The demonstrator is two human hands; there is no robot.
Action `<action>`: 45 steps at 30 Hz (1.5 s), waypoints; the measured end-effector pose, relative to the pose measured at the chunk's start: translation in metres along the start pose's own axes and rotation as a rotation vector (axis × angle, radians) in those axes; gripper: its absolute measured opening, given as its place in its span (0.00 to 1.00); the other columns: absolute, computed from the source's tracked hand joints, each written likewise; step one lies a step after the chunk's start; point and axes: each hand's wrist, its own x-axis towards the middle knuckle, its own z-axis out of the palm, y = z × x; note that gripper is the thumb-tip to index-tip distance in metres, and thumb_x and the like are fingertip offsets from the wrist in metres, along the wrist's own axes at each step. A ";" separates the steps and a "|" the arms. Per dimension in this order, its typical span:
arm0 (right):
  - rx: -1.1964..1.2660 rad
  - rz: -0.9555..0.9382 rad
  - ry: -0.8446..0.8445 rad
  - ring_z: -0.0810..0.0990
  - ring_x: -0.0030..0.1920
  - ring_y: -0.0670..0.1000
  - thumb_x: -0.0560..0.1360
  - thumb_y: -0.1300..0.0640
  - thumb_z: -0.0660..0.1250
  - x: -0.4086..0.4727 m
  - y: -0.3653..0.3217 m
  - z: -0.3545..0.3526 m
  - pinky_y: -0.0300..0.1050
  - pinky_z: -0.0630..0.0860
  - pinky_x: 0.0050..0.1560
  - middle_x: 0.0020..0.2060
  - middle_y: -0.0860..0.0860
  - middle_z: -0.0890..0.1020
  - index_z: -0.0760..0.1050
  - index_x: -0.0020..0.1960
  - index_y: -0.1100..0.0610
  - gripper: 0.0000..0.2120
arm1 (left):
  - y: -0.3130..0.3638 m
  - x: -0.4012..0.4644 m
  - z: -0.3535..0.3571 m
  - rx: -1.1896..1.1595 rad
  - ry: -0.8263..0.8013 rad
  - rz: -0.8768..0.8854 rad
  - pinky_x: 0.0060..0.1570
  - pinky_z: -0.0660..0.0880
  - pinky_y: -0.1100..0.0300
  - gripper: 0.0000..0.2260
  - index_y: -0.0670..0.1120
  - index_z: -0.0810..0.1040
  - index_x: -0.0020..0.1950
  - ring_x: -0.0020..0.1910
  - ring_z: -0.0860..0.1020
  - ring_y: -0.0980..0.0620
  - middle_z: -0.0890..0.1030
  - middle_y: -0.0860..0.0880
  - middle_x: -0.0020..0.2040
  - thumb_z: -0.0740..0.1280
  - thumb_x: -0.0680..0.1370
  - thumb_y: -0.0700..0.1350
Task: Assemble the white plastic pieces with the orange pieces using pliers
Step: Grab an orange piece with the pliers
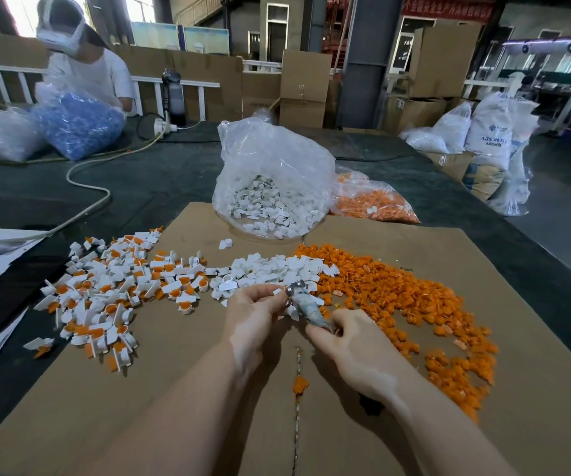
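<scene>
left hand [255, 309]: fingers curled, pinching white piece [275, 293] | right hand [353, 345]: grasping pliers [306, 305], nose toward 11 o'clock | both over cardboard sheet [174, 389]

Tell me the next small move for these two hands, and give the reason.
Probably squeeze the pliers to press the piece together. The right hand grips their handles, and the left hand pinches a white piece right at their tip. Whether an orange piece is already seated there is hidden. Then it should go to the assembled pile on the left.
</scene>
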 end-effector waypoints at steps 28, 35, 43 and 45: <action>-0.190 -0.505 0.481 0.80 0.44 0.52 0.68 0.67 0.73 0.018 0.024 0.038 0.40 0.74 0.46 0.40 0.51 0.82 0.82 0.47 0.58 0.09 | -0.019 0.006 -0.021 0.612 -0.159 0.339 0.34 0.71 0.75 0.06 0.42 0.82 0.50 0.32 0.77 0.63 0.81 0.51 0.35 0.67 0.76 0.37; -0.124 -0.521 0.503 0.80 0.40 0.51 0.67 0.66 0.74 0.018 0.025 0.046 0.41 0.77 0.41 0.36 0.51 0.82 0.81 0.40 0.60 0.05 | -0.024 0.001 -0.025 0.700 -0.264 0.395 0.40 0.70 0.75 0.15 0.48 0.80 0.55 0.38 0.75 0.59 0.80 0.50 0.42 0.72 0.71 0.37; -0.021 -0.472 0.539 0.79 0.43 0.48 0.70 0.67 0.71 0.014 0.029 0.046 0.40 0.77 0.44 0.40 0.50 0.81 0.81 0.47 0.60 0.07 | -0.028 0.000 -0.023 0.733 -0.240 0.434 0.49 0.71 0.75 0.17 0.49 0.79 0.56 0.51 0.77 0.59 0.80 0.55 0.50 0.74 0.70 0.37; -0.040 -0.487 0.509 0.79 0.43 0.49 0.70 0.65 0.72 0.014 0.028 0.046 0.41 0.76 0.43 0.40 0.50 0.80 0.80 0.45 0.59 0.05 | -0.028 -0.001 -0.022 0.751 -0.243 0.445 0.53 0.72 0.72 0.16 0.49 0.80 0.55 0.53 0.77 0.60 0.81 0.54 0.51 0.74 0.70 0.38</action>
